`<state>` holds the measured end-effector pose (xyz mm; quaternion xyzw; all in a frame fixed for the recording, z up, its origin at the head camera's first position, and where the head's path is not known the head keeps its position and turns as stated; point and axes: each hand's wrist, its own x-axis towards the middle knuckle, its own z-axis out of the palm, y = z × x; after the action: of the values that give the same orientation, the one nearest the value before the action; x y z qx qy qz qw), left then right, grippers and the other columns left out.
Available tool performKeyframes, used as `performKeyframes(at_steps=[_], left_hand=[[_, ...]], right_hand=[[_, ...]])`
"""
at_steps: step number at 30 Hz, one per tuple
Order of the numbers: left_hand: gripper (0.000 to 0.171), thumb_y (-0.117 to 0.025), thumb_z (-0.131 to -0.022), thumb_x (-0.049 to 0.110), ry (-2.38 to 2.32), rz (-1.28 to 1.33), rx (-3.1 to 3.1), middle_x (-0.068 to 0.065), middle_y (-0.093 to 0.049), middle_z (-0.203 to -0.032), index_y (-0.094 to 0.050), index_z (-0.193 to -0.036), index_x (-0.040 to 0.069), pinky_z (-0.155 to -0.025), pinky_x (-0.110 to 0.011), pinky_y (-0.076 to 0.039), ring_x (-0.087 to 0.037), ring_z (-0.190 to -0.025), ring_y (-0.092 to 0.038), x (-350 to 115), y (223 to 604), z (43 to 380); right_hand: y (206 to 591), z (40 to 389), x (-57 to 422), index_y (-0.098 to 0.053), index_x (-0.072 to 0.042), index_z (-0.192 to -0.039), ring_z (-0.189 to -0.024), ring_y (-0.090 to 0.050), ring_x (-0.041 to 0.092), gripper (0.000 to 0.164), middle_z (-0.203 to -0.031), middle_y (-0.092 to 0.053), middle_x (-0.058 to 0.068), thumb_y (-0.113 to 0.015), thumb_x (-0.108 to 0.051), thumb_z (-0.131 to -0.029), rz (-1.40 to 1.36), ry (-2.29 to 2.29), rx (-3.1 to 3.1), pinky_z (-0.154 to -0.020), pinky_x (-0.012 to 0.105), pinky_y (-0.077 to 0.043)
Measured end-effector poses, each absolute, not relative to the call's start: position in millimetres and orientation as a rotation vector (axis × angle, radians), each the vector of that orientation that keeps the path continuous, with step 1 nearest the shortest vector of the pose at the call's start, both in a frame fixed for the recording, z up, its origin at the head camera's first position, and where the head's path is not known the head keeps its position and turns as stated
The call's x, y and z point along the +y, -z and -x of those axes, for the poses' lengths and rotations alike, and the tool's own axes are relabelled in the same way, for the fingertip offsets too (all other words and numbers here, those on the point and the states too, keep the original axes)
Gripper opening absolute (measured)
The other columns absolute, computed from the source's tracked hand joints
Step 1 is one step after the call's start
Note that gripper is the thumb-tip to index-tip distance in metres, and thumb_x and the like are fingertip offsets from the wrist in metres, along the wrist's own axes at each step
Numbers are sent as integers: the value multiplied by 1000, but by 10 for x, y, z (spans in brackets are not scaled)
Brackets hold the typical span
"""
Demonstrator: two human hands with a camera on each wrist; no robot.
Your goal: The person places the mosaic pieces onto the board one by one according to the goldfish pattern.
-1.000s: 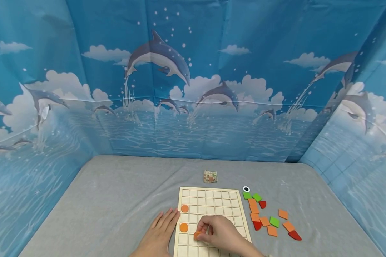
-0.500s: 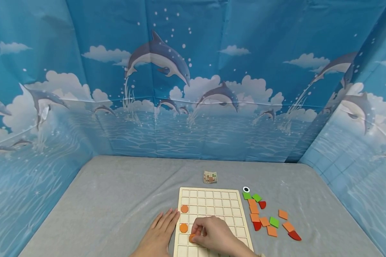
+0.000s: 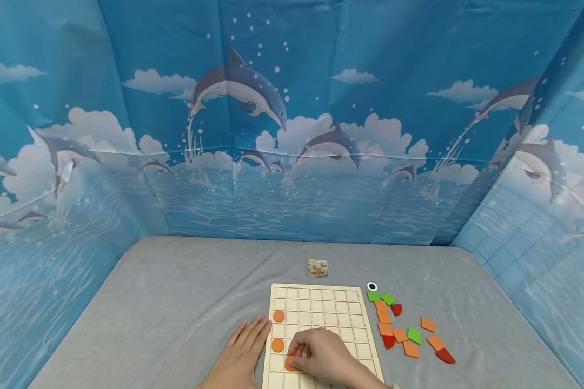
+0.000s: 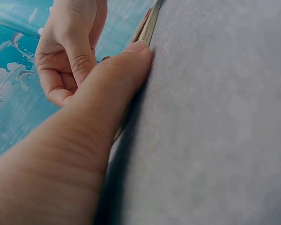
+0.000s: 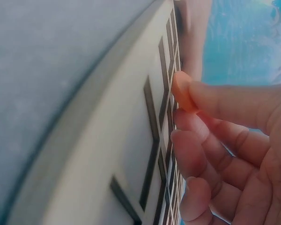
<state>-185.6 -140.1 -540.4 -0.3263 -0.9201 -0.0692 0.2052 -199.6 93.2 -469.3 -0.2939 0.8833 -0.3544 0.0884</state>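
1. Looking down on a grey-covered bench (image 3: 199, 281), with a pale gridded board (image 3: 329, 306) lying flat near the front.
2. Pinching an orange disc (image 3: 289, 364) between thumb and fingertips with the right hand (image 3: 323, 354), nearly closed, the rest of its fingers curled in, and holding nothing else.
3. Keeping that disc over the board's second column from the left, at 5 o'clock from the lower placed disc (image 3: 278, 344); showing an upper placed disc (image 3: 279, 316) farther off at 12 o'clock in the first column.
4. Shifting toward 8 o'clock over the last second, and now showing more of the pinched disc's round face than half a second ago.
5. Suggesting, as a judgement, a near-level lie in that cell and a placement almost made; in the right wrist view, appearing slightly tilted against the board, so not telling for certain whether fully seated.
6. Resting the left hand (image 3: 243, 348) at 9 o'clock of the board, straight-fingered, gripping nothing, at the board's left edge.
7. Showing loose pieces at 2 to 3 o'clock of the board: orange squares (image 3: 411, 349), green squares (image 3: 415, 336), red rounded wedges (image 3: 445, 356), a black-and-white eye piece (image 3: 372, 287).
8. Showing a small patterned card (image 3: 317, 268) at 12 o'clock, just beyond the board.
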Motion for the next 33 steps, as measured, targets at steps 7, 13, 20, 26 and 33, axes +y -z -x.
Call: performKeyframes(at_steps=[7, 13, 20, 26, 33], left_hand=[[122, -40, -65, 92, 195, 913, -2539, -12, -38, -146, -35, -145, 0, -106, -40, -21, -26, -135, -33, -1399, 5406, 1862], [121, -40, -65, 91, 210, 917, -2536, -12, -38, -146, -36, -145, 0, -105, -40, -21, -26, -135, -33, -1398, 5398, 1859], [120, -38, -67, 91, 219, 921, -2584, -11, -36, -148, -33, -146, 1, -107, -38, -16, -26, -136, -30, -1405, 5393, 1851], [120, -37, -67, 91, 211, 921, -2593, -11, -36, -148, -33, -146, 1, -107, -38, -16, -26, -136, -30, -1405, 5392, 1849], [121, -37, -66, 91, 210, 917, -2585, -10, -36, -148, -32, -147, 1, -108, -37, -16, -25, -136, -30, -1406, 5396, 1849]], right_hand=[[4697, 2001, 947, -72, -24, -77, -52, -45, -2, 6, -69, -51, -22, -78, -21, -79, 880, 1017, 2673, -48, 18, -38], [4694, 1995, 950, -75, -24, -78, -52, -45, -3, 6, -70, -51, -21, -77, -19, -79, 887, 1007, 2698, -46, 18, -38], [4697, 2001, 944, -76, -24, -77, -52, -44, -5, 6, -69, -52, -22, -77, -18, -80, 918, 985, 2732, -46, 17, -38], [4711, 2006, 938, -73, -25, -75, -52, -44, -5, 9, -68, -51, -22, -78, -17, -78, 930, 974, 2743, -47, 17, -37], [4712, 2003, 930, -72, -24, -76, -53, -44, -4, 10, -66, -50, -22, -78, -16, -78, 933, 977, 2729, -48, 18, -37]])
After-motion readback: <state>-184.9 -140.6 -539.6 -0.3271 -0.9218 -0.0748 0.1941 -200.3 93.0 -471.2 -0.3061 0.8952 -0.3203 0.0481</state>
